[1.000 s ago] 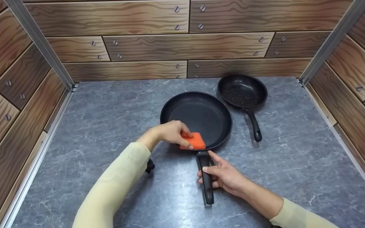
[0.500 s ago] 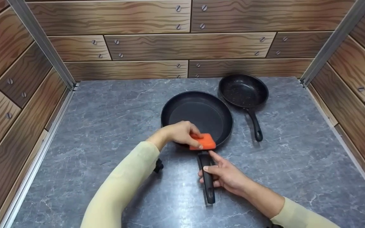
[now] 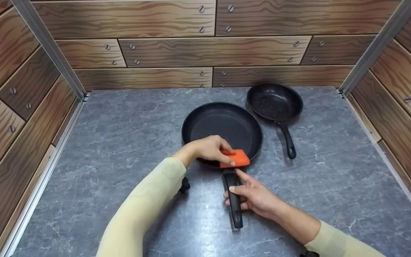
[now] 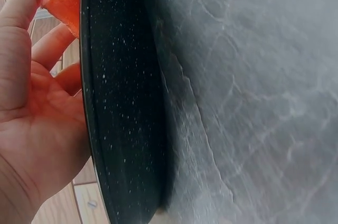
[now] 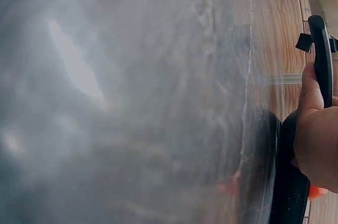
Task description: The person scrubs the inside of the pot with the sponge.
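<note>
My left hand (image 3: 212,149) pinches an orange sponge (image 3: 239,157) between thumb and fingers at the near rim of a large black frying pan (image 3: 219,121), just above where its handle joins. Part of the sponge is hidden under the fingers. My right hand (image 3: 259,198) grips the pan's black handle (image 3: 236,210), thumb on top and index finger stretched toward the rim. In the left wrist view the speckled outer wall of the pan (image 4: 127,102) stands between the left hand and the grey surface. The right wrist view shows the right hand (image 5: 317,145) around the handle (image 5: 323,60).
A smaller black frying pan (image 3: 275,101) stands at the back right, close beside the large one, its handle pointing toward me. The grey marbled tabletop (image 3: 127,125) is bounded by wood-patterned panels (image 3: 212,51) at the back and both sides, with metal posts at the corners.
The left hand has slid the sponge to the right along the pan's near rim, past the handle joint. The right hand keeps its grip on the handle, and the pan stays in place.
</note>
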The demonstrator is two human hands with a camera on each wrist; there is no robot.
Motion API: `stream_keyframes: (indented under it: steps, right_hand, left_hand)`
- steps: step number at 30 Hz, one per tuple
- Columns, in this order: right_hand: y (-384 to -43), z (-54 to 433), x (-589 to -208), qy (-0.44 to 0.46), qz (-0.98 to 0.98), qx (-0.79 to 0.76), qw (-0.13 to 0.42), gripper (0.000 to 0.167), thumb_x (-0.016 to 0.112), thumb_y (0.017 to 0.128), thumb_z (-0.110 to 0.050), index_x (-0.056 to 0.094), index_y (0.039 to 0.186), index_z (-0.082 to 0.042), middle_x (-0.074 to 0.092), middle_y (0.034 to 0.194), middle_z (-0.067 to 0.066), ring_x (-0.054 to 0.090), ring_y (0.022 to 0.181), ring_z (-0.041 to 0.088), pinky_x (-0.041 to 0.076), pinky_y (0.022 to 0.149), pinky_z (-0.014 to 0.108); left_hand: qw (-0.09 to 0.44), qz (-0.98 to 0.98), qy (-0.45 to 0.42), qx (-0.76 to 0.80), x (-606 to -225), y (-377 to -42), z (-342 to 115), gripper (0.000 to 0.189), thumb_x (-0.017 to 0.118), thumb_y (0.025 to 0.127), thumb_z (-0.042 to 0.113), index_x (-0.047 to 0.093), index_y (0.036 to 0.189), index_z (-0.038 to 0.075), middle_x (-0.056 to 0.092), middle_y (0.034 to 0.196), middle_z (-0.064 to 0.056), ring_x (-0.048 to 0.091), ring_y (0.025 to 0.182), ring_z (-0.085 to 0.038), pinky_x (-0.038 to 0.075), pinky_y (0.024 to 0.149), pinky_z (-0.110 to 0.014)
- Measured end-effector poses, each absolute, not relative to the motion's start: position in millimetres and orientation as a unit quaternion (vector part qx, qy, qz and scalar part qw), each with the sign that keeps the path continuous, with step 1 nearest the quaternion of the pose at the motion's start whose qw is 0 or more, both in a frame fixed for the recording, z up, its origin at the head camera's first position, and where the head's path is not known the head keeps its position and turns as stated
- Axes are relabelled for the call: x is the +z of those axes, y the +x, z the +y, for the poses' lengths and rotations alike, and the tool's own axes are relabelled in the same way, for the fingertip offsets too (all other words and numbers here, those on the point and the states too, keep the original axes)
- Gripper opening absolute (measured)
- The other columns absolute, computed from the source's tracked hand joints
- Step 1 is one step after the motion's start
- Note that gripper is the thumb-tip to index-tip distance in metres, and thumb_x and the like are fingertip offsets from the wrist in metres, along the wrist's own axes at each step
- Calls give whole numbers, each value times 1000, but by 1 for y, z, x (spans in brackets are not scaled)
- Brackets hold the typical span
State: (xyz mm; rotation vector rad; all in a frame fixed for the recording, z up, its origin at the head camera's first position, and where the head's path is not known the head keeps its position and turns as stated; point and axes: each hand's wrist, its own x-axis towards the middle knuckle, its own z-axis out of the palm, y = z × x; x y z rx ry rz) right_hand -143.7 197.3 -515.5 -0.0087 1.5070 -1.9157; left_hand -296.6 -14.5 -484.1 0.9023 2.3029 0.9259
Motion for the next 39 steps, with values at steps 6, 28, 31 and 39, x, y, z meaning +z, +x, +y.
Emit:
stream_keyframes:
  steps: [6, 28, 31, 39]
  right_hand:
    - [-145, 199, -516, -11, 583, -734, 347, 96, 62, 106, -13, -10, 170, -10, 75, 109, 15, 77, 93, 24, 63, 78, 38]
    - [-144, 199, -516, -12, 577, -739, 348, 97, 60, 107, -11, -13, 169, -11, 73, 105, 13, 76, 89, 22, 63, 77, 36]
    - [-145, 199, -516, -12, 576, -739, 349, 96, 60, 107, -12, -13, 169, -11, 73, 105, 13, 76, 89, 21, 63, 77, 36]
    - [-144, 199, -517, -16, 575, -737, 355, 96, 60, 107, -13, -14, 169, -10, 74, 105, 12, 76, 90, 21, 63, 78, 36]
  left_hand:
    - [245, 841, 334, 348, -486, -299, -5, 51, 86, 89, 46, 79, 130, 16, 73, 130, 3, 63, 123, -12, 49, 105, -31]
    - [149, 846, 349, 375, -498, -311, 34, 53, 84, 93, 36, 73, 137, 9, 67, 141, -10, 59, 134, -20, 42, 113, -27]
    - [138, 848, 349, 375, -500, -315, 37, 56, 83, 94, 38, 71, 139, 9, 66, 143, -11, 58, 136, -21, 41, 114, -27]
    - [124, 855, 334, 376, -503, -323, 45, 58, 82, 94, 41, 70, 142, 10, 67, 142, -9, 58, 136, -20, 41, 113, -24]
